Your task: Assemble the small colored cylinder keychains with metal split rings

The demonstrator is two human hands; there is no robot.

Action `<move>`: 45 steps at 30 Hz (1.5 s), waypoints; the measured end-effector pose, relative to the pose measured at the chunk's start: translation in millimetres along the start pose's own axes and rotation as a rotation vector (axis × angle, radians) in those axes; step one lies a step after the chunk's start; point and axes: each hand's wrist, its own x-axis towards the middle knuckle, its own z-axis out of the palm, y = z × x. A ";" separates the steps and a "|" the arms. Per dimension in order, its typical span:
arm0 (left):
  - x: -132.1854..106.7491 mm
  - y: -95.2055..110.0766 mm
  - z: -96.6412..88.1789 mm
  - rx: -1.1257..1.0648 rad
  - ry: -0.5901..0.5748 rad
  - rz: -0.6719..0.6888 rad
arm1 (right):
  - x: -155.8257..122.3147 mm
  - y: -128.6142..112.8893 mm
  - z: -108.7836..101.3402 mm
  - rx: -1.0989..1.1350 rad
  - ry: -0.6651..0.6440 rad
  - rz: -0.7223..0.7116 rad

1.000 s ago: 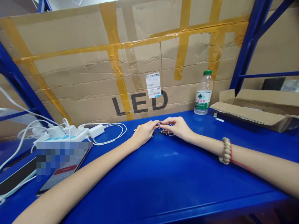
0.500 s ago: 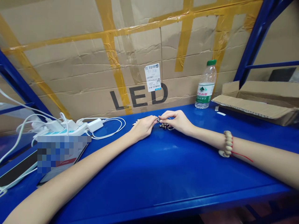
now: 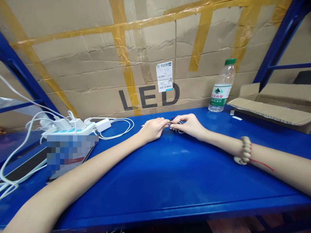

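Note:
Above the blue tabletop (image 3: 155,171), my left hand (image 3: 153,130) and my right hand (image 3: 190,127) meet fingertip to fingertip. Between them they pinch a small metal piece of what looks like a keychain (image 3: 170,124). Thumb and forefinger are closed on it on both sides. Dark, shiny bits and a thin metal ring (image 3: 180,131) hang by my right fingers. Slim silvery ends, perhaps keys (image 3: 143,125), stick out behind my left hand. My fingers hide most of the bunch. A beaded bracelet (image 3: 246,150) with a red cord circles my right wrist.
At left are a white power strip (image 3: 85,130) with plugs and looping cables, and a flat device (image 3: 73,161) with a blurred-out surface. A water bottle (image 3: 222,87) and an open cardboard box (image 3: 272,108) stand at back right. A large taped carton (image 3: 97,74) forms the back.
The whole view has shifted, so everything appears a little farther right. Both hands keep their pinch on the keychain; the dark bits by my right fingers have turned slightly.

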 end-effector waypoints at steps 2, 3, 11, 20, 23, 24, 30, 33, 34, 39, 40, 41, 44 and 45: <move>-0.1 -0.1 0.5 0.018 0.013 -0.006 | 0.1 0.1 0.3 -0.012 0.001 -0.011; 0.0 -0.1 0.7 0.024 0.016 -0.010 | 0.3 0.2 0.4 -0.016 0.005 -0.018; 2.2 2.9 0.6 -0.049 0.030 -0.132 | 5.8 1.8 1.1 0.018 0.072 -0.008; 3.4 2.9 -1.8 -0.085 0.038 -0.102 | 8.2 4.0 -1.4 0.000 0.068 -0.019; 3.0 3.7 -4.0 -0.080 0.019 -0.093 | 6.4 0.1 -1.4 -0.022 0.066 0.037; 2.8 4.1 -4.8 -0.076 0.007 -0.095 | 5.8 -1.5 -1.2 -0.030 0.063 0.053; 1.7 5.8 -5.6 -0.105 -0.024 -0.172 | 3.6 -7.4 1.5 -0.098 0.053 0.032; 0.6 5.6 -4.6 -0.111 -0.029 -0.212 | 3.6 -7.4 2.6 -0.175 0.051 -0.039; 0.2 5.5 -4.6 -0.113 -0.029 -0.225 | 4.0 -6.9 2.8 -0.203 0.054 -0.075; -1.1 4.5 -5.4 -0.152 -0.031 -0.279 | 8.8 -3.1 1.0 -0.342 0.148 -0.298; -1.3 4.0 -5.2 -0.162 -0.031 -0.283 | 9.7 -2.8 0.1 -0.369 0.141 -0.344; -1.5 3.4 -4.7 -0.176 -0.029 -0.280 | 10.3 -2.7 -0.8 -0.399 0.129 -0.389; -2.0 1.4 -2.6 -0.244 -0.011 -0.241 | 10.8 -4.3 -4.1 -0.494 0.089 -0.515; -2.0 0.8 -2.0 -0.269 -0.007 -0.221 | 10.6 -5.3 -5.3 -0.525 0.083 -0.554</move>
